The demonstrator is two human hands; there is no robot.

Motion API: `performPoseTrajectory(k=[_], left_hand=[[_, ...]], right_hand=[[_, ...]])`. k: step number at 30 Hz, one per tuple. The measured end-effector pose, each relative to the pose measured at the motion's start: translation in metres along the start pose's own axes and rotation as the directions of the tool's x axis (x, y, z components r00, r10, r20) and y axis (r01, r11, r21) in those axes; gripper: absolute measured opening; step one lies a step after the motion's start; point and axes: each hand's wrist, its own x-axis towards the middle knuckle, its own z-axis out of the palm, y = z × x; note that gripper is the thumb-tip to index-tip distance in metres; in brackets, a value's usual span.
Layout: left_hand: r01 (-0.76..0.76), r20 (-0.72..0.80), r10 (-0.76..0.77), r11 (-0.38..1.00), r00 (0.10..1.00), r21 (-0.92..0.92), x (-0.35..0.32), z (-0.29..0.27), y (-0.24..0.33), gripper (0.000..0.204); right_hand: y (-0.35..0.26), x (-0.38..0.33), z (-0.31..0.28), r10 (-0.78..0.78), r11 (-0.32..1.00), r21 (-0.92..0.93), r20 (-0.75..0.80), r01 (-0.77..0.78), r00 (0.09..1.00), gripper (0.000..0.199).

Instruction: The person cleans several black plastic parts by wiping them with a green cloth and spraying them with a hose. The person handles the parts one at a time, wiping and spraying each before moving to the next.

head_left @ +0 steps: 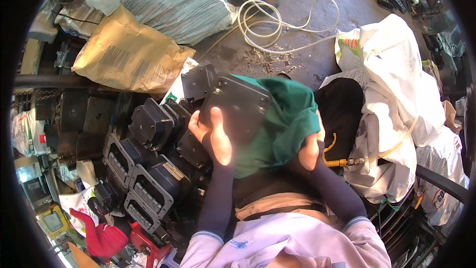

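Observation:
My left hand (pixel 218 139) grips the near left side of a black, flat-faced box-like housing (pixel 239 106), thumb lying along its face. The housing is tilted up over my lap and slightly blurred. A green cloth (pixel 290 101) drapes behind and beside it, touching its right side. My right hand (pixel 312 148) is closed on the cloth's right edge, with most of its fingers hidden behind the fabric. Close to my left forearm, several similar black housings (pixel 151 124) are piled up. Some of them show an open frame with a row of slots (pixel 147 197).
A brown paper sack (pixel 134 52) and a large white sack (pixel 158 5) lie at the far left. A pale hose (pixel 277 20) coils on the floor ahead. White bags (pixel 391 84) bulge at the right, beside a yellow coiled air hose (pixel 337 163). A red glove (pixel 101 235) is at the lower left.

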Motion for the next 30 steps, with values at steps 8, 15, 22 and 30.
performPoseTrajectory(k=[8,15,22,30], left_hand=[[0.091,0.205,-0.102,0.994,0.973,0.066,0.029,-0.024,-0.006,0.041],[0.149,0.244,-0.124,0.985,0.962,-0.086,0.026,-0.006,0.007,0.03],[-0.029,0.286,-0.011,0.99,0.958,0.135,0.017,-0.022,0.025,0.038],[-0.57,0.642,0.088,0.564,0.761,0.598,0.044,0.004,0.05,0.083]], right_hand=[[-0.012,0.055,0.064,-0.069,0.413,-0.723,0.582,0.554,0.811,0.076],[0.014,0.065,0.038,-0.169,0.406,-0.756,0.489,0.513,0.855,0.078],[0.04,0.058,-0.01,0.1,0.942,-0.331,0.123,-0.054,0.987,0.053],[0.036,0.072,0.01,0.033,0.996,-0.088,0.191,-0.016,0.981,0.043]])
